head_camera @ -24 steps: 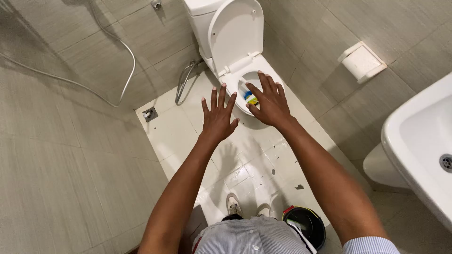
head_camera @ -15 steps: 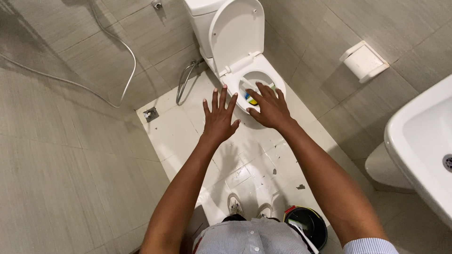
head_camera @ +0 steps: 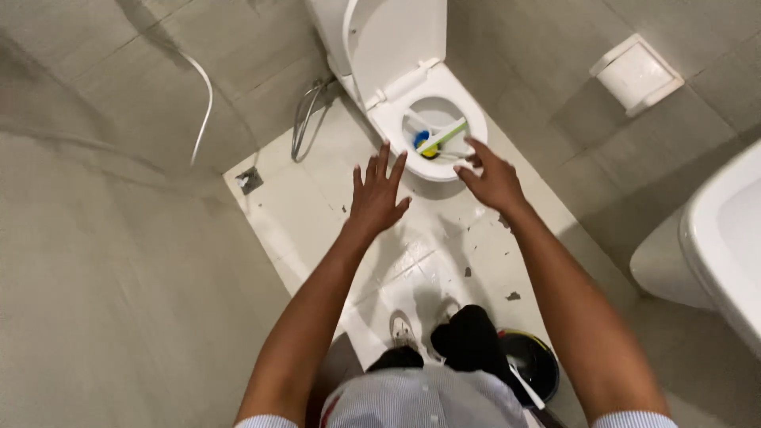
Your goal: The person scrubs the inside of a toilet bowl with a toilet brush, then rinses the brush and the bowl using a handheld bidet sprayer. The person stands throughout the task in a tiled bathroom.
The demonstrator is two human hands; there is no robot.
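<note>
I look down at a white toilet [head_camera: 468,103] with its lid raised against the tank. Inside the bowl lies a toilet brush [head_camera: 437,138] with a blue and yellow head and a pale green handle. My left hand [head_camera: 377,192] hovers over the floor in front of the bowl, palm down, fingers spread, holding nothing. My right hand [head_camera: 491,176] is at the front rim of the bowl, fingers apart and slightly curled, also empty. The brush handle ends a little beyond my right fingertips.
A black bucket [head_camera: 529,364] stands by my right foot. A white paper holder [head_camera: 636,73] hangs on the right wall, and a white washbasin [head_camera: 725,238] juts in at the right edge. A hose [head_camera: 305,119] hangs left of the toilet near a floor drain [head_camera: 249,180].
My right hand has come off the brush and drawn back from over the bowl, leaving the brush lying inside. Both hands sit lower in view as the camera tilted.
</note>
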